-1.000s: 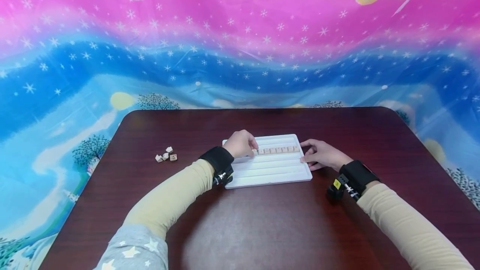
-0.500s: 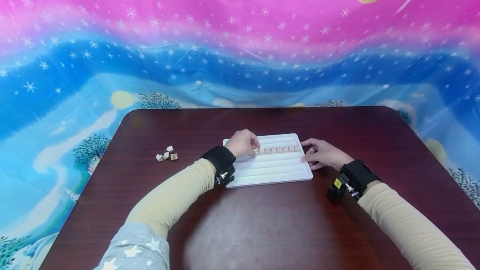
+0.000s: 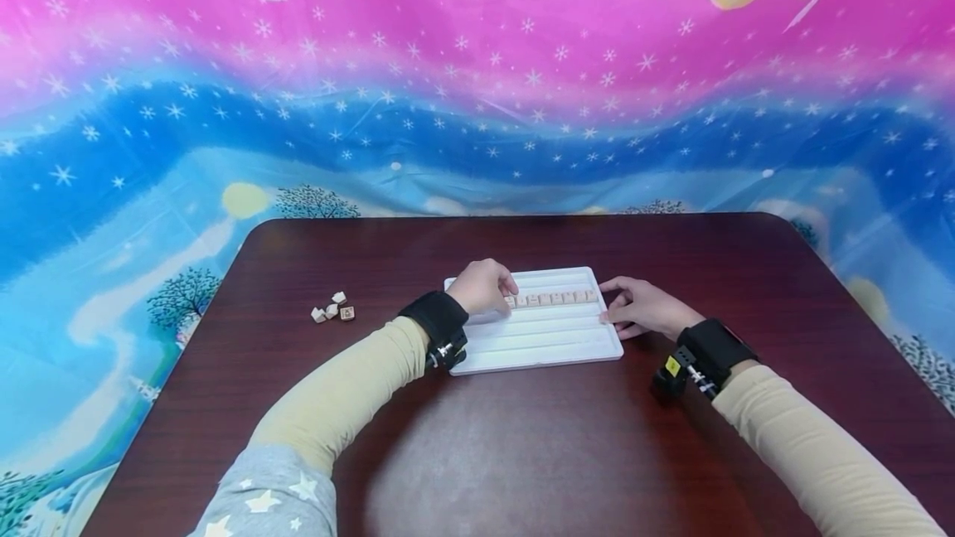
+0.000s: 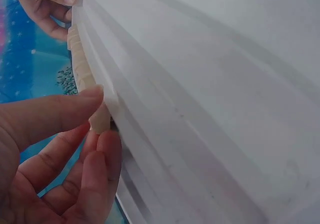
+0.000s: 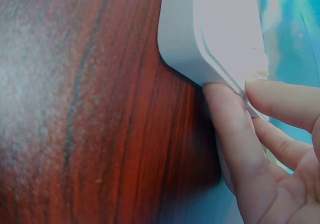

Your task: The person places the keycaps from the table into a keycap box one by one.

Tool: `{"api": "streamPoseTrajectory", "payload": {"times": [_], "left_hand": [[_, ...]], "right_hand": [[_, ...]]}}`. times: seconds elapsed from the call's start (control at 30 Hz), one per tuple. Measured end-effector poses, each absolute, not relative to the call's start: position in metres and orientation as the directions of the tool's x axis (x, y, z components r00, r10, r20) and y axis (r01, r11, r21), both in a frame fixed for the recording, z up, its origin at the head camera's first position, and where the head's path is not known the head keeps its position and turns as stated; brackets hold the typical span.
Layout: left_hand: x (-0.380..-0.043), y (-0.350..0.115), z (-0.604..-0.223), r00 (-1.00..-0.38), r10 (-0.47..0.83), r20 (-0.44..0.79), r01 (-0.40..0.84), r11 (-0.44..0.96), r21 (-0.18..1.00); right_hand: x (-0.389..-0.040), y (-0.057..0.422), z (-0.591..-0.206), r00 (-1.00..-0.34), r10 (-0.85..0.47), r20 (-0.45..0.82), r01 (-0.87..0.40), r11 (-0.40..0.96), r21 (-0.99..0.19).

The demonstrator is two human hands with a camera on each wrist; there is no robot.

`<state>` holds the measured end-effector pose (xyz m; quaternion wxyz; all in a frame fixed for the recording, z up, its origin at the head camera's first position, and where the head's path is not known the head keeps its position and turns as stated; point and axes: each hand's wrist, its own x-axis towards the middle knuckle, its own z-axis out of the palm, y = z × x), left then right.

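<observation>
A white ridged tray (image 3: 537, 346) lies on the table. Along one of its grooves runs a row of small pale wooden blocks (image 3: 555, 298) with faint marks on top. At the row's left end my left hand (image 3: 482, 287) pinches a wooden block (image 4: 101, 118) between thumb and fingertips. The left wrist view shows that block up close, partly hidden by the thumb. My right hand (image 3: 643, 307) grips the tray's right edge, its thumb on the rim (image 5: 235, 79) and other fingers against the side, as seen in the right wrist view.
Several loose wooden blocks (image 3: 332, 310) lie on the dark wooden table (image 3: 522, 446), left of the tray. Behind the table's far edge hangs a colourful printed cloth (image 3: 477, 89). Both wrists carry black straps with cameras.
</observation>
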<state>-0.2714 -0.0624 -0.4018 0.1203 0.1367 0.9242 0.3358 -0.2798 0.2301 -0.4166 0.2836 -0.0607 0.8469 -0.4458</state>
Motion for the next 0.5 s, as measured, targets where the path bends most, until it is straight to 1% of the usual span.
{"api": "streamPoseTrajectory", "payload": {"times": [0.3,0.5], "left_hand": [[-0.274,-0.066,-0.396,-0.929,0.34,-0.148,0.156,0.72,0.676],[-0.276,-0.075,-0.39,-0.927,0.354,-0.124,0.178,0.706,0.685]], "right_hand": [[-0.279,0.231,-0.417,-0.829,-0.366,-0.423,0.143,0.592,-0.793],[-0.279,0.231,-0.417,-0.828,-0.367,-0.425,0.144,0.593,-0.792]]}}
